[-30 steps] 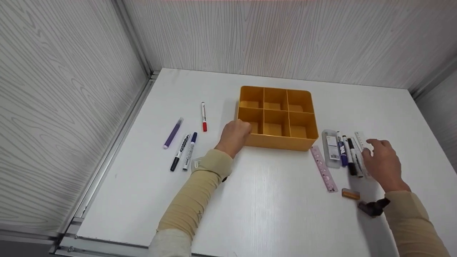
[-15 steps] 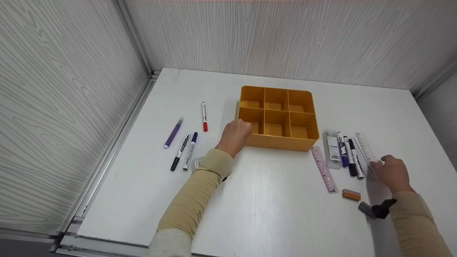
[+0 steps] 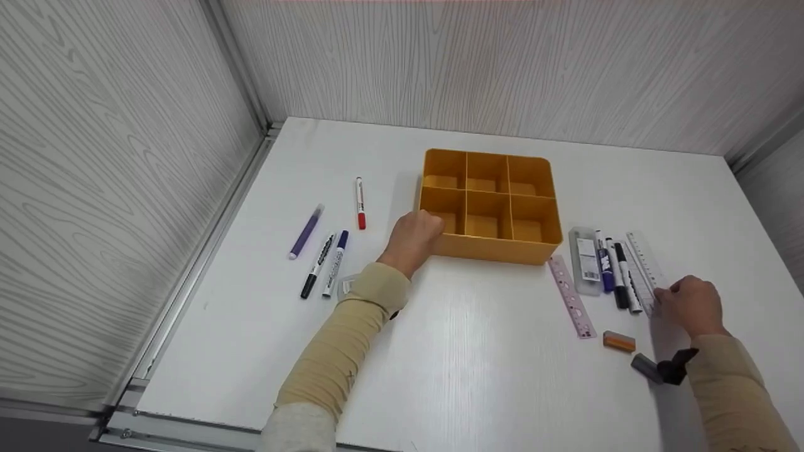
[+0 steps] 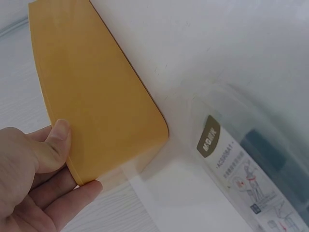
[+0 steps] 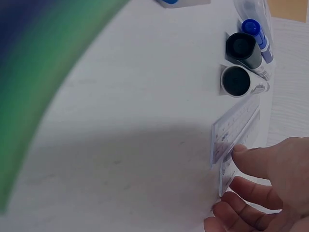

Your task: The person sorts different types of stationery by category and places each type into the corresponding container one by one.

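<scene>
Tabletop (image 3: 477, 364): metal rail (image 3: 200, 263) along its left edge, broad stretch in front of the orange box (image 3: 496, 249) | white surface, wood-grain panels (image 3: 490, 69) behind and left | my left hand (image 3: 411, 240) grips that box's near-left corner, thumb outside | my right hand (image 3: 693, 304) pinches the outer clear ruler (image 3: 642, 256) between thumb and fingers, right of the markers (image 3: 619, 276)

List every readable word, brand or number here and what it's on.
"M&G" on the clear case in the left wrist view.
"ACS908A1", probably, on its label.
Too small or blurred: that label's other characters, print on the markers, marks on the rulers, text on the other case.
</scene>
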Demonstrator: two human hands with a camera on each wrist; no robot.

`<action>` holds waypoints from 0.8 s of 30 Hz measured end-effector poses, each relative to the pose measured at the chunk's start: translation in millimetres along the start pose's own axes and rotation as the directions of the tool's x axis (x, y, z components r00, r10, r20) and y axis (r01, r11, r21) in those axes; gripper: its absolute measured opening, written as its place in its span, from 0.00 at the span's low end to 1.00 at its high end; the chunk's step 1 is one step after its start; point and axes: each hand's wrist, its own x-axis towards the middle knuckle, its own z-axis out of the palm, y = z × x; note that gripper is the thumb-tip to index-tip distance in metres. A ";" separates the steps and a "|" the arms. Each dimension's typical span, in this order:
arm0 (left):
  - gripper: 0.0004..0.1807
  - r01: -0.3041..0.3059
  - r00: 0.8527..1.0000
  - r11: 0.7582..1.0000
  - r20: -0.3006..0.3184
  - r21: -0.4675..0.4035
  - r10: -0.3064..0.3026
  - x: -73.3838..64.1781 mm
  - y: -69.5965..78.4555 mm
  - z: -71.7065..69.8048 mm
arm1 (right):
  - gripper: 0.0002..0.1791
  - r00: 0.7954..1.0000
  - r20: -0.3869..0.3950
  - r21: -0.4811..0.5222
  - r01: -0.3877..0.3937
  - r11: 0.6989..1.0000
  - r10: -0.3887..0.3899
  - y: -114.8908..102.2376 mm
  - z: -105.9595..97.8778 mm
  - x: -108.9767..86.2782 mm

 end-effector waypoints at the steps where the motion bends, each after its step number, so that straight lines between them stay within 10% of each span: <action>1: 0.07 0.001 1.000 1.000 -0.001 -0.003 -0.001 0.0 -0.1 0.2 | 0.24 1.000 0.002 -0.002 -0.001 1.000 0.001 0.0 0.0 0.0; 24: 0.08 0.010 1.000 1.000 -0.026 -0.019 -0.010 -1.6 -0.1 2.4 | 0.28 0.994 0.093 -0.007 -0.054 0.999 0.055 3.0 -1.3 2.5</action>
